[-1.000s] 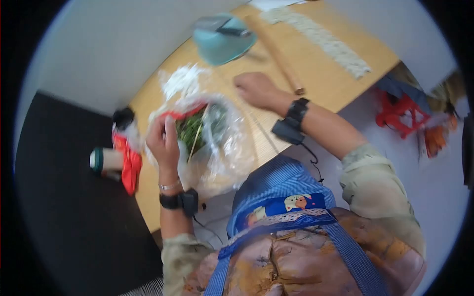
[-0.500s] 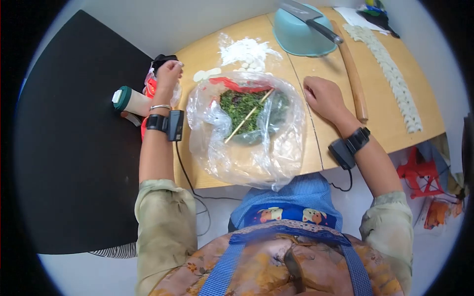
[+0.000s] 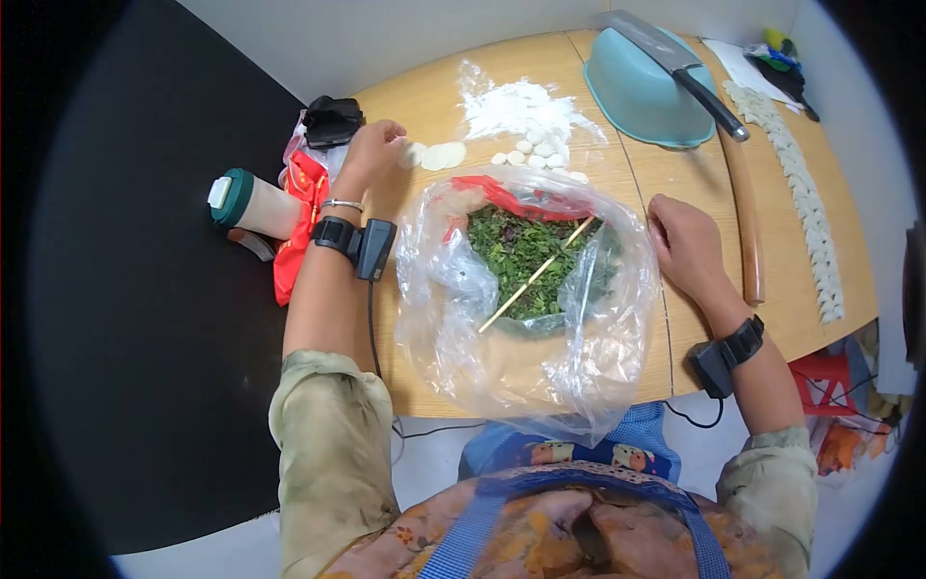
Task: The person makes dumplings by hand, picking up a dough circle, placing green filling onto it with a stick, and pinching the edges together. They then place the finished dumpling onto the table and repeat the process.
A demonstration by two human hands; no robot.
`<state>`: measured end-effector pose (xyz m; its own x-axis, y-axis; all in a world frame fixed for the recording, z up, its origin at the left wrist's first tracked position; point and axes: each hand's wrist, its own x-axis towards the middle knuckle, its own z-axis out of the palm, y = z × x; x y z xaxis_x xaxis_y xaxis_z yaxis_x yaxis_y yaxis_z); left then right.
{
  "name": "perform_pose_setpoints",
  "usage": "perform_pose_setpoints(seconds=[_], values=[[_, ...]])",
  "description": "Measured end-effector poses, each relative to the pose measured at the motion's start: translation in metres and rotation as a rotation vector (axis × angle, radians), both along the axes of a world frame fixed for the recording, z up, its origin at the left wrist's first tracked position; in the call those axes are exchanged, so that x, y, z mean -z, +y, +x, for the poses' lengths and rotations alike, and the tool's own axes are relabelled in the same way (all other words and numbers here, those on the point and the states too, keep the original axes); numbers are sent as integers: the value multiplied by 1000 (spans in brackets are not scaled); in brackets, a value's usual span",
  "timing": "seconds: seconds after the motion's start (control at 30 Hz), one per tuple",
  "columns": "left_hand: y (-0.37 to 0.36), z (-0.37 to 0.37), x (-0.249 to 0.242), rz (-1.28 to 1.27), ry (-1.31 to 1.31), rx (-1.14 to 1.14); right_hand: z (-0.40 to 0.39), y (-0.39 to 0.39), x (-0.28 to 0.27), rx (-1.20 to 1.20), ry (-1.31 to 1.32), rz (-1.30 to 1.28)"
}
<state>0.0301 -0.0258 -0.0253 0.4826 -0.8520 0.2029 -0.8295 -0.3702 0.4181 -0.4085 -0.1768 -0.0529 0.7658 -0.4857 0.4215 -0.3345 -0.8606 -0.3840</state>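
Observation:
My left hand [image 3: 372, 152] is at the left of the table with its fingers curled together, just beside flat round dough wrappers [image 3: 444, 155]; whether the fingertips hold anything is hidden. My right hand [image 3: 687, 241] rests in a loose fist on the wood, right of the bag, and nothing shows in it. Between both hands stands a clear plastic bag [image 3: 434, 333], its mouth spread around chopped green filling [image 3: 511, 256]. A pale wooden stick [image 3: 535, 275] lies slantwise across the filling. Small dough pieces [image 3: 545, 150] sit behind the bag, beside white flour [image 3: 516, 104].
An upturned light-blue basin [image 3: 632, 96] at the back carries a cleaver [image 3: 675, 63]. Right of it lie a rolling pin [image 3: 745, 222] and a long row of shaped dough pieces [image 3: 805, 193]. A white tumbler [image 3: 258, 206] and red packaging [image 3: 307, 217] are at left.
My left hand has moved right, towards the wrappers. My right hand stays closed beside the bag. The whole view has shifted, so the table appears lower and farther right.

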Motion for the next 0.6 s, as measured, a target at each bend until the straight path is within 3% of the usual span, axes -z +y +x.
perform_pose_setpoints(seconds=[0.07, 0.13, 0.23, 0.6], values=[[1, 11, 4, 46, -20, -60, 1, 0, 0, -6, 8, 5], [1, 18, 8, 155, 187, -70, 2, 0, 0, -13, 4, -4], [1, 20, 16, 106, 263, -60, 4, 0, -1, -22, 6, -5], [-5, 11, 16, 75, 223, -53, 3, -2, -1, -41, -4, -17]])
